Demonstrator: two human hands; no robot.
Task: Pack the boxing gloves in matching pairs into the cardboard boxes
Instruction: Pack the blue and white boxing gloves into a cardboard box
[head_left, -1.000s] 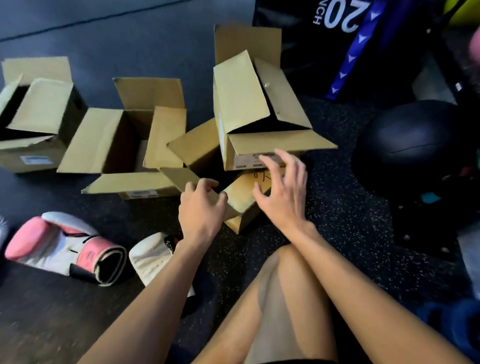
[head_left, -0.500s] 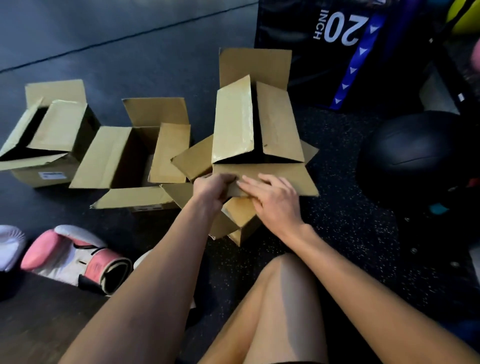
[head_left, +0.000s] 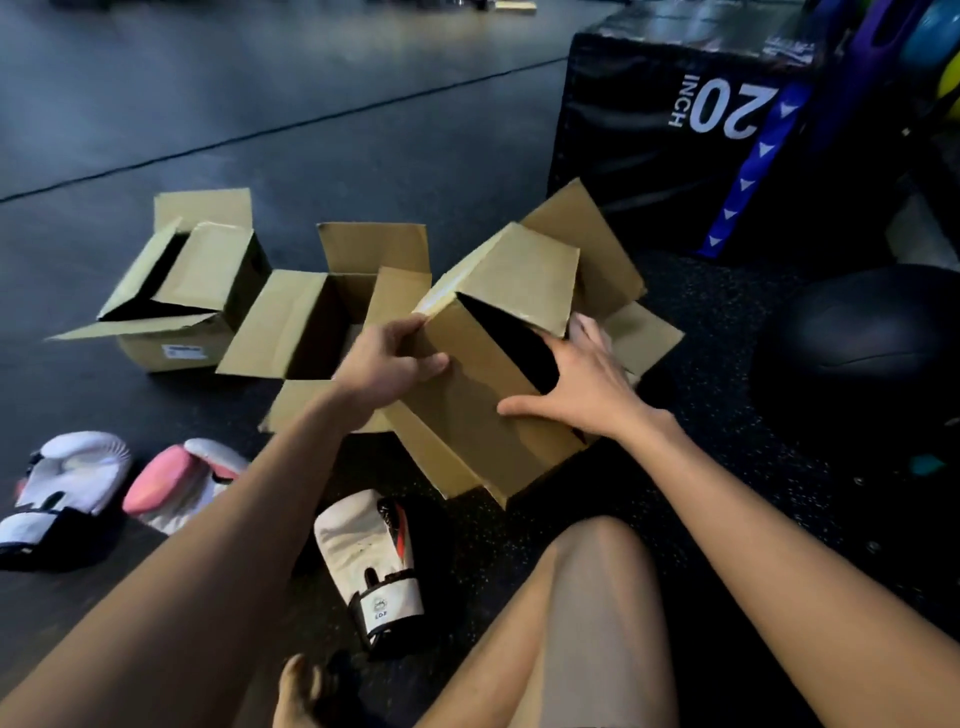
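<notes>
I hold a cardboard box (head_left: 511, 270), tilted with its dark opening toward me. My left hand (head_left: 387, 364) pinches its left edge. My right hand (head_left: 576, 387) grips its right side, fingers spread at the opening. More cardboard (head_left: 467, 457) lies beneath it; I cannot tell whether that is a flap or a second box. An open box (head_left: 306, 322) stands left of it, and a half-closed box (head_left: 179, 296) further left. Three gloves lie on the floor: a white glove with a dark cuff (head_left: 67, 483), a pink and white glove (head_left: 179, 480), and a white glove with red trim (head_left: 366, 556).
A black foam plyo box marked "20 INCH" (head_left: 649, 135) stands behind on the right. A dark medicine ball (head_left: 872, 343) sits at the right. My bare knee (head_left: 587, 597) and foot (head_left: 298, 691) are in the foreground on the dark rubber floor (head_left: 311, 130).
Both hands closed on the top box, then lifted and tilted it toward me, turned to the left. My view rose, showing more floor and a third glove.
</notes>
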